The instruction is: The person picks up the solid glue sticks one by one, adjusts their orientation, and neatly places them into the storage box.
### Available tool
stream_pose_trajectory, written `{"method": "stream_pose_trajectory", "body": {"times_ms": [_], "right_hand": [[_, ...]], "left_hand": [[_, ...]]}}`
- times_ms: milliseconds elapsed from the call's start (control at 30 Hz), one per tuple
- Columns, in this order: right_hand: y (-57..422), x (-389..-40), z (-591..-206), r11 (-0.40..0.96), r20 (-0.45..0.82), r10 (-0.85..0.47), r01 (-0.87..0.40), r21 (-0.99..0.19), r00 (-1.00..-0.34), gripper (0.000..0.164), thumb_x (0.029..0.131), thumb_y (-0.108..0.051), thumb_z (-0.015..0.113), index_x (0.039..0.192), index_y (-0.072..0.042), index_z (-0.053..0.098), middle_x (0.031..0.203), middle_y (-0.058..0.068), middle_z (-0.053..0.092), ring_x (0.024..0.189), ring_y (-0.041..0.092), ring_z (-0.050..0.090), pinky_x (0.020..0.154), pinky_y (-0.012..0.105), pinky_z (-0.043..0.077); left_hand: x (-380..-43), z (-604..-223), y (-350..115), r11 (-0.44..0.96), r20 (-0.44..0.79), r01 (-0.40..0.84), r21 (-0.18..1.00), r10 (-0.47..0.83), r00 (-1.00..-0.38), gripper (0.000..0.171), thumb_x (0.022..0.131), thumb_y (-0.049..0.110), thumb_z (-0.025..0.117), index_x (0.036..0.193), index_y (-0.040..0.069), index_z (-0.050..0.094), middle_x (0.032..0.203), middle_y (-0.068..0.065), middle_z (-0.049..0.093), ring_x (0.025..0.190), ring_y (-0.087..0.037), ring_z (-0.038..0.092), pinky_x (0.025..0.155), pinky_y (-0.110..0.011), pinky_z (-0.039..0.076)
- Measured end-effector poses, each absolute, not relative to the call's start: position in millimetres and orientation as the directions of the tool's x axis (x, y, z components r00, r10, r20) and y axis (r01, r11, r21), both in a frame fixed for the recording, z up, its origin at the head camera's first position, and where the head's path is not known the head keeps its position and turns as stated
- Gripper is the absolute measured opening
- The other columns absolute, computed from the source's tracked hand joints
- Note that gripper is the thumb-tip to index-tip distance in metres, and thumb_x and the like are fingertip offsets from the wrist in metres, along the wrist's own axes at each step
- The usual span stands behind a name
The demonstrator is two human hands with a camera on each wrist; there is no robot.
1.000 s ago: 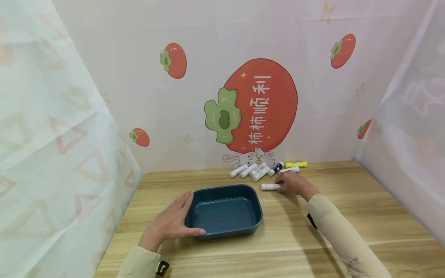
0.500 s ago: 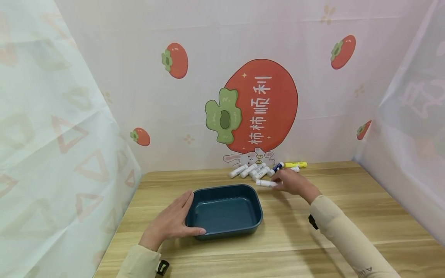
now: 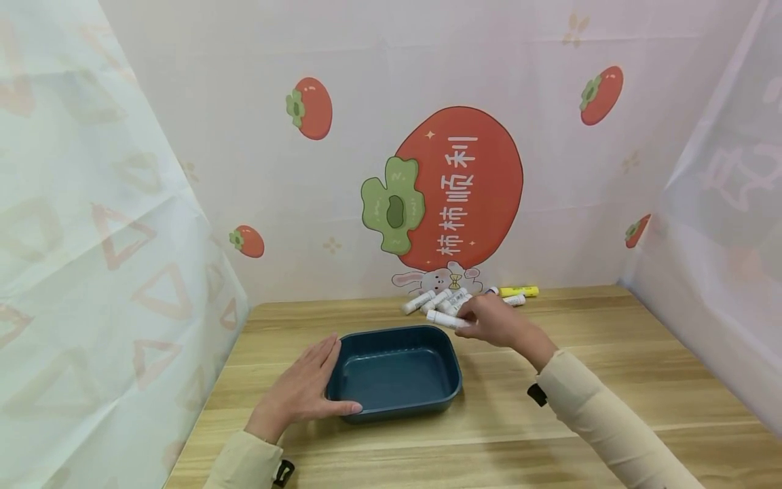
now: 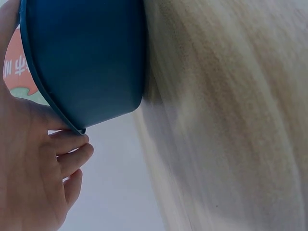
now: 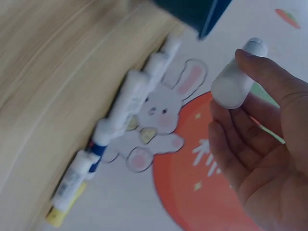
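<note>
Head view: white tube (image 3: pixel 442 319) swings to the far corner of the tray (image 3: pixel 406 409)

A person's right hand (image 3: pixel 496 322) pinches the white tube between thumb and fingers, its grip closed around one end while the other points left. Over the past second, the tube shifts leftward, from a spot right of the tray to one just behind its far right corner. That places it near the dark blue rim, though outside the tray; the right-wrist view shows it held up, apart from the others. The left hand (image 3: pixel 305 384), in the same place throughout, spreads along the tray's left end, thumb stretched on the near rim, touching rather than clenching it. The tray stands upright on the wooden surface (image 3: pixel 660 380), unmoved.

Along the back edge, several loose tubes (image 3: pixel 419 302) lie side by side, with a yellow tube (image 3: pixel 518 291) at the right end. A blue-banded tube (image 5: pixel 97 149), mostly hidden behind the right hand from above, shows plainly from the right wrist. Behind them hangs a pale sheet (image 3: pixel 342 176) printed with a large red fruit (image 3: pixel 489 183).
</note>
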State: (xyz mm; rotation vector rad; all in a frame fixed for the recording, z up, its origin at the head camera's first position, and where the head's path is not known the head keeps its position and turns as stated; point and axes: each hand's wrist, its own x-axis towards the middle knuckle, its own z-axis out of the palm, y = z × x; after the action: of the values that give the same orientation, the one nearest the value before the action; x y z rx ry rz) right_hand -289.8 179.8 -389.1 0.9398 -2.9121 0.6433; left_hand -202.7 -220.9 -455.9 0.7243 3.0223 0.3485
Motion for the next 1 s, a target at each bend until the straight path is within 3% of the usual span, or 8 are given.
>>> {"method": "stream_pose_trajectory", "body": {"times_ms": [333, 567, 1000], "right_hand": [[138.2, -264.4, -385.6, 0.716, 0.092, -0.531, -0.504, -0.482, -0.843, 0.012, 0.092, -0.023, 0.084, 0.096, -0.012, 0.083, 0.079, -0.007, 0.074, 0.069, 0.007, 0.06, 0.065, 0.022, 0.054], [106.6, -257.2, -398.4, 0.715, 0.064, -0.478, -0.43, -0.551, -0.876, 0.017, 0.091, -0.025, 0.084, 0.092, -0.008, 0.083, 0.075, -0.004, 0.073, 0.064, 0.009, 0.059, 0.059, 0.023, 0.051], [56.9, -248.7, -429.2, 0.744, -0.024, -0.383, -0.293, -0.6, -0.924, 0.026, 0.09, -0.03, 0.084, 0.071, -0.013, 0.081, 0.065, -0.004, 0.07, 0.06, 0.01, 0.06, 0.055, 0.023, 0.049]], "left_hand": [[-202.8, -457.0, -220.6, 0.869, 0.047, 0.447, 0.213, 0.448, -0.893, 0.127, 0.083, 0.086, 0.062, 0.165, -0.004, 0.027, 0.175, -0.022, 0.024, 0.162, -0.038, 0.027, 0.132, -0.058, 0.026], [-202.0, -457.5, -221.1, 0.867, 0.05, 0.444, 0.226, 0.444, -0.894, 0.127, 0.082, 0.085, 0.063, 0.165, -0.005, 0.027, 0.175, -0.022, 0.024, 0.162, -0.038, 0.028, 0.132, -0.058, 0.027], [-200.8, -454.5, -219.9, 0.869, 0.042, 0.439, 0.227, 0.442, -0.896, 0.127, 0.083, 0.086, 0.062, 0.165, -0.004, 0.026, 0.175, -0.022, 0.024, 0.162, -0.038, 0.027, 0.132, -0.058, 0.027]]}}
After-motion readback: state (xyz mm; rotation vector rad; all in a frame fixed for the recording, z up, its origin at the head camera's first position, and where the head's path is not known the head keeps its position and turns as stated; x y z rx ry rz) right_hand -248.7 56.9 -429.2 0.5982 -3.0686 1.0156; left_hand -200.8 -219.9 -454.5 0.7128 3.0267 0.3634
